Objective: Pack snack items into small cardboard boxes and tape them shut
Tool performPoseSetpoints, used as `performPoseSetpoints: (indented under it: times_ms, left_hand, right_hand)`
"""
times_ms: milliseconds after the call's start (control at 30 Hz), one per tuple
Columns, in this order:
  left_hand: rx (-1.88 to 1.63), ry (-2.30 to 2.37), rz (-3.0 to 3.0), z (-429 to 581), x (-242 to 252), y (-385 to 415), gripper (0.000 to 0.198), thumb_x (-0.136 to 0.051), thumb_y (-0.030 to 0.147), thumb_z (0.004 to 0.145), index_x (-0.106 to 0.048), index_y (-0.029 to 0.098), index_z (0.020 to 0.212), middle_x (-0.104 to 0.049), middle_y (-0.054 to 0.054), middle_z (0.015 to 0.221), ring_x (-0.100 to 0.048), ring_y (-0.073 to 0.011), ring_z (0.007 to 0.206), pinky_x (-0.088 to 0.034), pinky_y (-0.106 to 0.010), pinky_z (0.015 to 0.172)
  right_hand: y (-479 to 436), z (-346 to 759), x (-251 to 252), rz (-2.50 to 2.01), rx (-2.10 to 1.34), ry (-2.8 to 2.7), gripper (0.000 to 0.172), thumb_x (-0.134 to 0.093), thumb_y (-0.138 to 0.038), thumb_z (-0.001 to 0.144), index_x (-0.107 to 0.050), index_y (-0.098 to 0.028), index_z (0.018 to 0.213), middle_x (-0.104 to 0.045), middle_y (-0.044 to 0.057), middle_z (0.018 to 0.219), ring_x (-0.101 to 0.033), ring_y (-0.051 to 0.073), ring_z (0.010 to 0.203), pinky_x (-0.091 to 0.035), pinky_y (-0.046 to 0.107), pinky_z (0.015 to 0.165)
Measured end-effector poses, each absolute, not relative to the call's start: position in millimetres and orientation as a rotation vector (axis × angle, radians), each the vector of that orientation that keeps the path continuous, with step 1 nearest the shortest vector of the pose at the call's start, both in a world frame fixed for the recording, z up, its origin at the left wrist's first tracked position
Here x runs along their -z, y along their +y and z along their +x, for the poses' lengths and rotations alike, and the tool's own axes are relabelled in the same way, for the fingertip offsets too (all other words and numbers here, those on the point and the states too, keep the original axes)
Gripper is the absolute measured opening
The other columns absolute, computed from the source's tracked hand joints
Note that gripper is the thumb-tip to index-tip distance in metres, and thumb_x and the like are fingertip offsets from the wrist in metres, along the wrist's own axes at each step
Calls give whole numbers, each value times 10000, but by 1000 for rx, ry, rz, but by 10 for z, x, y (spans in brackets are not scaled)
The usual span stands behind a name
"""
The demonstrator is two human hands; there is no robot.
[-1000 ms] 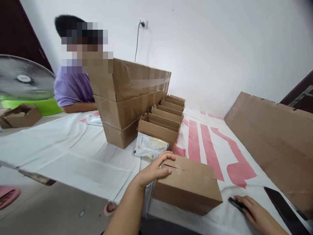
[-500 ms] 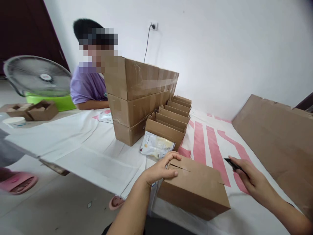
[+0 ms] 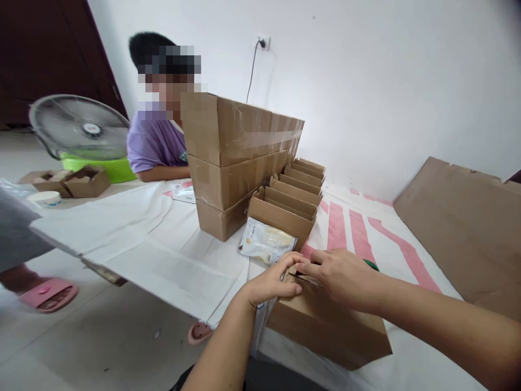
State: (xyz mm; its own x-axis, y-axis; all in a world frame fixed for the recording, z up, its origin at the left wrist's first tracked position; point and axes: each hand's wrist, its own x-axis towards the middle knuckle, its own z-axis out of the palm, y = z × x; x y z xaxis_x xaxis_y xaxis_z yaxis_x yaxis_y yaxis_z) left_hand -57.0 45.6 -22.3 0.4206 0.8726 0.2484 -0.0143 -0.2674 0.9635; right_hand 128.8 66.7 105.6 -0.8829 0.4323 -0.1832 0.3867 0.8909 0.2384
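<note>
A closed brown cardboard box (image 3: 325,326) lies on the white sheet in front of me. My left hand (image 3: 271,282) grips its upper left edge, fingers curled over the top. My right hand (image 3: 342,277) rests on the box top, closed around a thin dark tool (image 3: 299,275) whose tip touches the flap seam beside my left fingers. A green bit (image 3: 371,265) shows behind my right hand. A white and yellow pouch (image 3: 266,247) lies just beyond the box.
A row of open small boxes (image 3: 291,201) stands beside a stack of taped cartons (image 3: 232,157). A person in a purple shirt (image 3: 157,146) sits behind them. A fan (image 3: 81,127) stands left, flat cardboard (image 3: 459,233) leans right, and a pink sandal (image 3: 49,296) is on the floor.
My right hand has lifted the dark tool from the sheet at the right and carried it left onto the box top. My left hand has stayed on the box edge.
</note>
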Motion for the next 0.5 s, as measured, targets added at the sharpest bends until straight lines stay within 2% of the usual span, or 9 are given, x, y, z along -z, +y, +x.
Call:
performPoseSetpoints:
  times_ms: [100, 267, 500]
  left_hand:
    - [-1045, 762, 1624, -576, 237, 456, 509, -702, 319, 719, -541, 224, 1192, -447, -74, 1345, -391, -284, 1301, -264, -402, 1116]
    - [-1052, 766, 1612, -572, 222, 444, 503, -708, 378, 727, -552, 229, 1181, -444, -75, 1332, -407, -286, 1286, -275, -402, 1107]
    - [-1031, 783, 1608, -568, 226, 451, 526, -705, 404, 725, -544, 237, 1197, -439, -74, 1334, -422, -299, 1272, -287, -423, 1097]
  right_hand:
    - [658, 1256, -1131, 550, -296, 2763, 487, -480, -107, 843, -559, -274, 1294, -623, 55, 877, -562, 161, 657, -242, 268, 526]
    - [637, 1287, -1177, 509, -343, 2660, 335, -467, -87, 855, -641, -200, 1118, -639, 70, 868, -560, 159, 624, -251, 290, 520]
    - [613, 1347, -1226, 545, -392, 2584, 304, -501, -74, 834, -634, -187, 1083, -644, 67, 844, -604, 167, 670, -209, 288, 505]
